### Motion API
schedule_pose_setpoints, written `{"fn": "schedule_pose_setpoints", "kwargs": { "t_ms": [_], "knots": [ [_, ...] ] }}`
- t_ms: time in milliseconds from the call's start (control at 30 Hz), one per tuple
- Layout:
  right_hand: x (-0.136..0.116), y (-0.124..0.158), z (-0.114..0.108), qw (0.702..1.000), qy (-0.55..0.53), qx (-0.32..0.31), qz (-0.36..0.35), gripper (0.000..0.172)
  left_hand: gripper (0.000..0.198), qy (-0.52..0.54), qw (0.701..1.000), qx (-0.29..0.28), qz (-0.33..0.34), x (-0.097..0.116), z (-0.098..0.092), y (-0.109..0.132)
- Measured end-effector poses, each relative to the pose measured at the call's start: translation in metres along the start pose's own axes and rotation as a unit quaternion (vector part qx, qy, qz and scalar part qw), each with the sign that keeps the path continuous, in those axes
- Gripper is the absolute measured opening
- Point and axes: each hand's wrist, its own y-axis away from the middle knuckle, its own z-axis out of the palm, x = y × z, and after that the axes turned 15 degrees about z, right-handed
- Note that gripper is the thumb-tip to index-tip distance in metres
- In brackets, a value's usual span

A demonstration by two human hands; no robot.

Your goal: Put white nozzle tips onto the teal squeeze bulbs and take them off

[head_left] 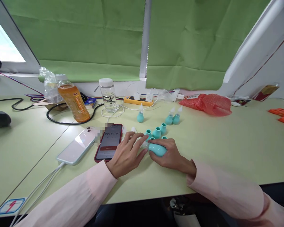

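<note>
- The right hand (pixel 171 156) lies on the table (pixel 227 151) with its fingers curled around a blue-green bulb (pixel 157 149). It holds the bulb tight, and the bulb lies on its side.
- The left hand (pixel 126 154) is just beside it. Its fingers (pixel 139 142) are stretched out and touch the thin end of the bulb. I cannot tell if they pinch that end or only rest on it.
- Both arms wear pink sleeves (pixel 227 189).
- Just behind the hands stand three small bulbs (pixel 156 132) of the same color, close together in a row, with open tops.
- A bit farther back stand three more bulbs with white tips. One is alone (pixel 140 115) and two are side by side (pixel 172 118).
- A phone in a red case (pixel 109 142) lies right next to the left hand, and the hand partly covers its near corner. Its screen shows clock numbers.
- To the left of that phone lies a pale phone (pixel 77 146), face down, with a white cord (pixel 38 186) plugged in.
- Far behind the left hand stands a bottle of orange drink (pixel 73 99), and a clear bottle with a white lid (pixel 108 94) stands beside it.
- A black cable (pixel 61 121) loops around the orange bottle.
- A yellow power strip (pixel 138 100) lies behind the clear bottle, near the wall.
- Far behind the right hand lies a red bag (pixel 205 103).
- Green blinds (pixel 85 37) hang over the window at the back.
</note>
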Motion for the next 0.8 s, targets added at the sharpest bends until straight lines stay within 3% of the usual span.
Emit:
{"fn": "schedule_pose_setpoints", "kwargs": {
  "t_ms": [100, 300, 500, 600, 633, 733, 767, 800],
  "knots": [
    [0.000, 0.001, 0.001, 0.999, 0.011, 0.010, -0.029, 0.025, 0.027, 0.006, 1.000, -0.011, 0.027, -0.002, 0.003, 0.001],
    [0.001, 0.002, 0.001, 1.000, 0.001, -0.011, 0.006, 0.024, 0.023, -0.031, 0.993, 0.038, 0.107, -0.005, 0.008, 0.009],
    [-0.003, 0.004, 0.000, 1.000, 0.015, -0.007, -0.013, 0.026, 0.019, 0.036, 0.990, 0.126, 0.056, 0.000, 0.008, 0.010],
    [-0.005, 0.004, -0.001, 1.000, 0.019, 0.000, -0.017, 0.027, 0.009, 0.155, 0.970, 0.175, -0.060, 0.003, 0.007, 0.005],
    [-0.005, 0.003, -0.002, 1.000, 0.017, 0.006, -0.017, 0.026, 0.005, 0.206, 0.950, 0.191, -0.132, 0.003, 0.007, 0.004],
    [-0.005, 0.000, -0.005, 0.999, 0.010, 0.034, -0.013, 0.024, 0.013, 0.300, 0.851, 0.240, -0.357, -0.004, 0.008, 0.002],
    [-0.005, -0.001, -0.006, 0.999, 0.008, 0.043, -0.010, 0.023, 0.015, 0.294, 0.838, 0.241, -0.391, -0.007, 0.009, 0.003],
    [-0.005, -0.002, -0.008, 0.999, 0.005, 0.050, -0.006, 0.023, 0.015, 0.280, 0.843, 0.220, -0.402, -0.010, 0.011, 0.005]
  ]
}}
